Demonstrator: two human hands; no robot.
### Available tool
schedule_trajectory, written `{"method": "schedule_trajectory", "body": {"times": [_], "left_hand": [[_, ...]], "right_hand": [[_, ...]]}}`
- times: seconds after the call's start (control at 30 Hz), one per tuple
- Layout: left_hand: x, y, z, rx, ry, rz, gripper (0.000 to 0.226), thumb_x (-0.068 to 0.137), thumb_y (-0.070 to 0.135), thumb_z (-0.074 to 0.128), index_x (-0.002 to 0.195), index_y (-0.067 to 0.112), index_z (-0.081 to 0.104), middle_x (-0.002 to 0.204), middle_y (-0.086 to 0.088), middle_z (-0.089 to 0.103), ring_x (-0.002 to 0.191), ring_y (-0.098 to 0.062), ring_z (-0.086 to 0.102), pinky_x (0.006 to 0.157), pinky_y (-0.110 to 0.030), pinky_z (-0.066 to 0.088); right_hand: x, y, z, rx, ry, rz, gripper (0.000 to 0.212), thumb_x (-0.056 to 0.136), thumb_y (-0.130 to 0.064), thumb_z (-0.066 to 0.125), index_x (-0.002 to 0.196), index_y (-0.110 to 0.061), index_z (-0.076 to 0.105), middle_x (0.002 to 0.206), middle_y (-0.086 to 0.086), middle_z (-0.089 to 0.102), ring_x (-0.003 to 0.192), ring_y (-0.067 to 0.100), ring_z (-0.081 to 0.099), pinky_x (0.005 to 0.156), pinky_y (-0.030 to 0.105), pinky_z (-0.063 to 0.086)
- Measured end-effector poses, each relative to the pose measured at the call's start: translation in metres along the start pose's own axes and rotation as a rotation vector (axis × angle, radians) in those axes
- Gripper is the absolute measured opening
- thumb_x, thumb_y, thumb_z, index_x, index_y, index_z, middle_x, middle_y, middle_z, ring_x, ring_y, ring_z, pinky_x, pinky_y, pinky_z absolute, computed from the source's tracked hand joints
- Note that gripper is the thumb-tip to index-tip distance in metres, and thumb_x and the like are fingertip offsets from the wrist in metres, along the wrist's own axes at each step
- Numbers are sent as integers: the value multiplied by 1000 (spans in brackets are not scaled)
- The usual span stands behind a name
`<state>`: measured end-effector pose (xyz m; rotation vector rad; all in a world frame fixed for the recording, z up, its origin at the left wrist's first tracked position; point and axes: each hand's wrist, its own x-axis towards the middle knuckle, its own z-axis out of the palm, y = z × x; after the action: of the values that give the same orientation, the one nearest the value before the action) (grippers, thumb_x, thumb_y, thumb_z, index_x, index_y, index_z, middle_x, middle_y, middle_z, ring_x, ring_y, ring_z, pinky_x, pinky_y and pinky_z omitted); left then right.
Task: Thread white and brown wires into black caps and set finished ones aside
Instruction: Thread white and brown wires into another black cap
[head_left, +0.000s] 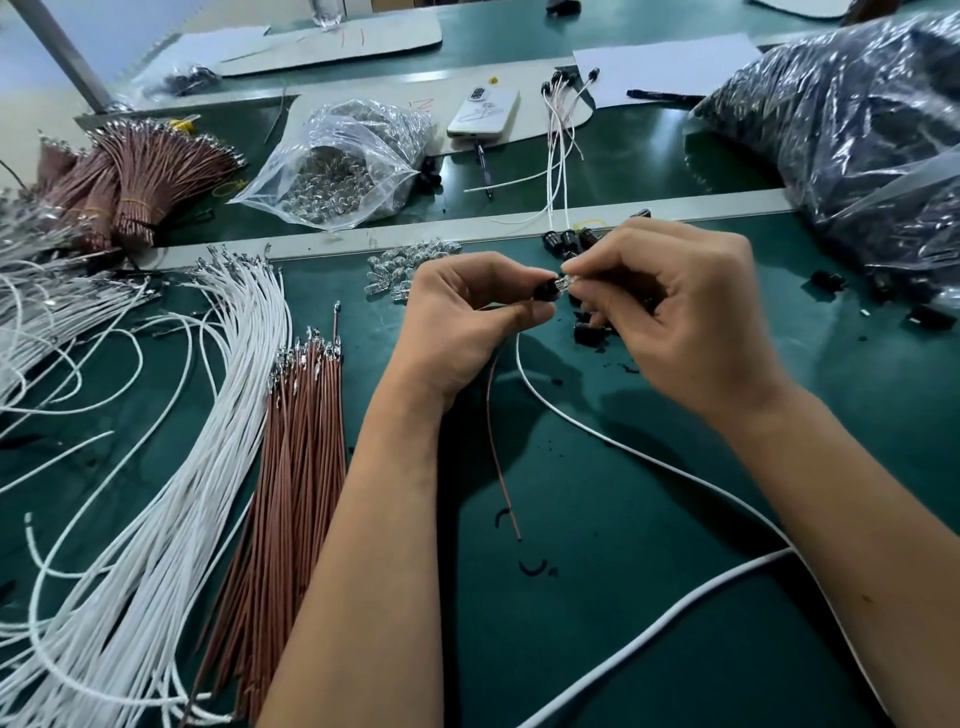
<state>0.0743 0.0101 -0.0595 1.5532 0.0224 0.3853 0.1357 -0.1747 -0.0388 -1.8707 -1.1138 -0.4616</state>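
- Left hand (462, 317) pinches black cap (546, 291); brown wire (498, 441) and white wire (597, 426) trail toward 6 o'clock.
- Right hand (680, 306) pinches clear bulb (566, 282) at cap's 3 o'clock.

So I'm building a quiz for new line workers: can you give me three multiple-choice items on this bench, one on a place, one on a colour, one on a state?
1. Where is the phone?
A. far side, beside the clear bag
B. under the left hand
C. on the white wires

2. What colour is the wire bundle right of the loose white wires?
A. blue
B. brown
C. yellow

3. What is the left hand doing?
A. lying flat
B. pinching a black cap
C. holding a pen

Answers: 1 A, it lies past the clear bag; 2 B, reddish-brown strands; 3 B, thumb and finger close on it.
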Motion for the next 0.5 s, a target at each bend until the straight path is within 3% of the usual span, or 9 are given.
{"method": "schedule_trajectory", "body": {"times": [0.37,0.5], "left_hand": [[0,1,-2,60,-44,-29,27,74,-11,79,94,6,77,94,-19,76,87,-22,69,91,-38,54],[0,2,-2,52,-68,-48,26,75,-11,79,96,4,76,95,-21,76,87,-21,69,90,-33,55]], "right_hand": [[-1,7,-2,53,-32,54,4,91,-1,77,94,0,77,83,7,71,62,11,69,61,27,58],[-3,11,-1,130,-39,94,7,90,1,78,96,-1,77,84,10,71,62,13,70,62,22,57]]}}
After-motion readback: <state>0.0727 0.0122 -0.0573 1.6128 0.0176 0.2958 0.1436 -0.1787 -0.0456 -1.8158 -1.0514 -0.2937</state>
